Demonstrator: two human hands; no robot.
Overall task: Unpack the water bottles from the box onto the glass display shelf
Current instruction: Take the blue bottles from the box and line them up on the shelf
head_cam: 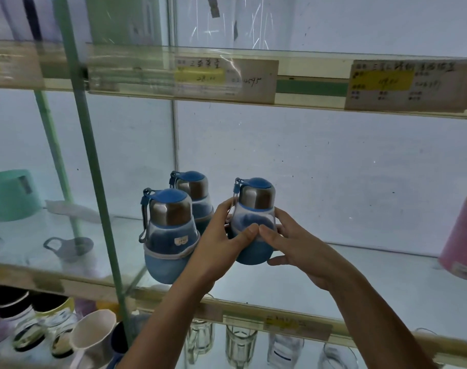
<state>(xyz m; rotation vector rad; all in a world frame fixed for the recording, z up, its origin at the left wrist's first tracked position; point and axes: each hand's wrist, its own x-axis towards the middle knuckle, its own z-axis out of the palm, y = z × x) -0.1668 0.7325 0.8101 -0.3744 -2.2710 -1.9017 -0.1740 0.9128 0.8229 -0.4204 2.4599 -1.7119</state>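
Both hands on one blue water bottle (256, 201), upright over the glass display shelf (373, 283); cannot tell whether its base touches the glass. The left hand (219, 249) has its fingers (247, 233) curled round the bottle's left side. The right hand (301, 249) is wrapped round the right side, thumbs meeting in front below the steel cap. Just left of the left fingers: front bottle (171, 209) with a small sticker, rear bottle (193, 186) behind it. Pink container (461, 235) well right of the right fingers.

The glass shelf (333, 283) bears a front bottle (171, 235) and a rear bottle (193, 187) just right of the green post (94, 155). A third bottle (256, 198), held by my fingers (247, 233), is farther right of the post, and a pink cup (464, 235) is farthest right.
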